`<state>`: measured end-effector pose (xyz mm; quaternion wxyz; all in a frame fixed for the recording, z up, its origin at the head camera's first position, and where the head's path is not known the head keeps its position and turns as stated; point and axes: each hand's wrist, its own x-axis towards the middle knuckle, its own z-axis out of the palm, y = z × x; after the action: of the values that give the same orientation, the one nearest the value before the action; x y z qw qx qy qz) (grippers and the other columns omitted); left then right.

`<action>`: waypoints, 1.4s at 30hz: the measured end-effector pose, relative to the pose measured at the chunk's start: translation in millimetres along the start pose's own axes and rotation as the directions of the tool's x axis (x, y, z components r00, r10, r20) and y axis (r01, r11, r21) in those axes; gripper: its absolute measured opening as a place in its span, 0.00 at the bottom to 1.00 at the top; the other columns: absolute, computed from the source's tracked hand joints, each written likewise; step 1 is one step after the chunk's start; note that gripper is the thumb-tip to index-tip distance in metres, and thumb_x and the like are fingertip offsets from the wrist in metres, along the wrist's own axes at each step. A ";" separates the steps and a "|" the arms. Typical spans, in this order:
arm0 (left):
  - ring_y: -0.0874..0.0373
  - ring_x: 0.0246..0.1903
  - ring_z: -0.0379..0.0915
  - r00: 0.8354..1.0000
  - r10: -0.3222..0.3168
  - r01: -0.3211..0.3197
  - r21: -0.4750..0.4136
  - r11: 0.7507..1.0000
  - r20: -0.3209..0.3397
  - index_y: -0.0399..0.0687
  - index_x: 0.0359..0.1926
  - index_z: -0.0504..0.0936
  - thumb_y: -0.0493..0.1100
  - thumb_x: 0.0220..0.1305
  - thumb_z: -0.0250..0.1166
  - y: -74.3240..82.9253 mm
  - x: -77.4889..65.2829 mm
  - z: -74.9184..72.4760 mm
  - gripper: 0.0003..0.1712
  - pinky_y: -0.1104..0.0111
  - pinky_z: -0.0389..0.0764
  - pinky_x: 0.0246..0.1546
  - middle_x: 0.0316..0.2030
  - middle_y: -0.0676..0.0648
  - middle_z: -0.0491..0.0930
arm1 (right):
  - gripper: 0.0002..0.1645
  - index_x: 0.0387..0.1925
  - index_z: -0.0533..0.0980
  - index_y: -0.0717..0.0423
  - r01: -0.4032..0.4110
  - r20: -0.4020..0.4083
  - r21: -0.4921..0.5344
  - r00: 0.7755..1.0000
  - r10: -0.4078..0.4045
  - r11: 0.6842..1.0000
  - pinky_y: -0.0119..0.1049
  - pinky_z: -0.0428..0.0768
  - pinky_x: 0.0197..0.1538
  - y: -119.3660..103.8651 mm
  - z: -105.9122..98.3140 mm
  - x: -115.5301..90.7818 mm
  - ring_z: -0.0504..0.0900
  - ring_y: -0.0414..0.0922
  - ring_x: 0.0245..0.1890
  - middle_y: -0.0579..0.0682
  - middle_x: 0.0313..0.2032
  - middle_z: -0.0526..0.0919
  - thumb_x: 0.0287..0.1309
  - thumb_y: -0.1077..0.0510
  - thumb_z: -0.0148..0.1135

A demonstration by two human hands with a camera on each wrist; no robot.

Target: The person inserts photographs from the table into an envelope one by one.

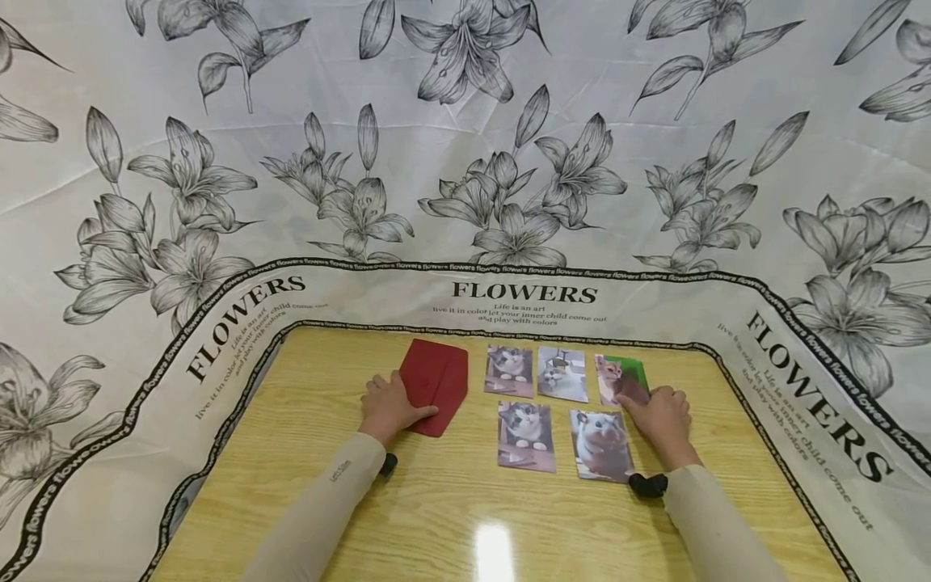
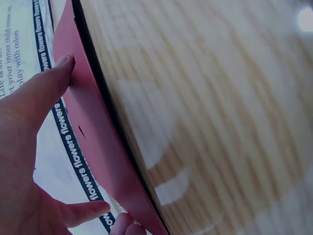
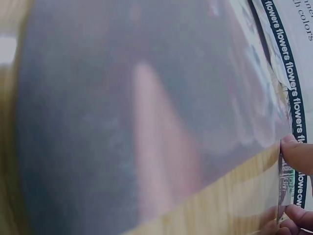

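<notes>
My left hand (image 1: 388,406) holds a red envelope (image 1: 442,373) at the table's left part, thumb across its face and fingers along the far-left edge. In the left wrist view the thumb lies on the red paper (image 2: 93,112). At the right, my right hand (image 1: 665,419) pinches a cat photo card (image 1: 611,373) with a green patch, thumb at its lower edge. The right wrist view shows that card (image 3: 281,183) nearly edge-on between thumb and fingers. Just below this hand lies a hamster photo card (image 1: 602,443), close and blurred in the right wrist view.
Two more animal cards, a cat card (image 1: 508,372) and a pale picture card (image 1: 562,375), lie in the back row. Another cat card (image 1: 525,436) is in front. A flower-printed cloth (image 1: 524,303) borders the wooden table (image 1: 436,509).
</notes>
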<state>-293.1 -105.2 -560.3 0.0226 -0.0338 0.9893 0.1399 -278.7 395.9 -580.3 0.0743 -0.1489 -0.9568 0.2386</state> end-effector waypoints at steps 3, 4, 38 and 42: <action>0.34 0.59 0.69 1.000 -0.025 0.026 -0.031 0.999 0.016 0.31 0.74 0.66 0.78 0.50 0.78 0.3 -1.0 -2.9 0.69 0.43 0.77 0.55 0.56 0.27 0.72 | 0.57 0.57 0.69 0.84 -0.021 -0.004 0.022 1.000 0.021 1.000 0.66 0.71 0.50 0.4 0.3 1.4 0.69 0.71 0.50 0.77 0.49 0.69 0.64 0.30 0.70; 0.33 0.60 0.68 0.999 -0.032 0.033 -0.042 0.999 0.023 0.31 0.75 0.66 0.78 0.49 0.78 0.5 -1.3 -3.5 0.70 0.42 0.77 0.56 0.57 0.26 0.72 | 0.56 0.58 0.69 0.83 -0.027 -0.008 0.033 1.000 0.027 0.999 0.66 0.71 0.51 0.3 0.7 1.7 0.69 0.71 0.50 0.77 0.49 0.69 0.64 0.31 0.71; 0.39 0.51 0.76 0.996 0.086 -0.068 -0.434 0.898 0.023 0.35 0.85 0.47 0.67 0.59 0.79 -19.7 -0.3 -0.8 0.72 0.45 0.82 0.54 0.62 0.27 0.65 | 0.31 0.70 0.73 0.68 -0.069 -0.002 0.381 0.997 0.076 0.922 0.36 0.77 0.28 -2.6 -19.6 3.8 0.84 0.40 0.29 0.72 0.52 0.87 0.77 0.52 0.64; 0.41 0.49 0.78 0.997 0.074 -0.055 -0.438 0.897 0.025 0.35 0.85 0.47 0.68 0.58 0.79 -20.8 0.3 0.2 0.73 0.46 0.83 0.53 0.62 0.29 0.65 | 0.32 0.71 0.74 0.66 -0.120 0.011 0.462 0.991 0.130 0.879 0.35 0.78 0.26 -8.0 -19.6 2.9 0.85 0.40 0.27 0.71 0.53 0.87 0.77 0.50 0.65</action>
<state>-291.9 -125.1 -566.2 0.0302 -0.0023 0.9327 0.3593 -279.2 398.6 -559.1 0.1018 -0.1908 -0.8601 0.4620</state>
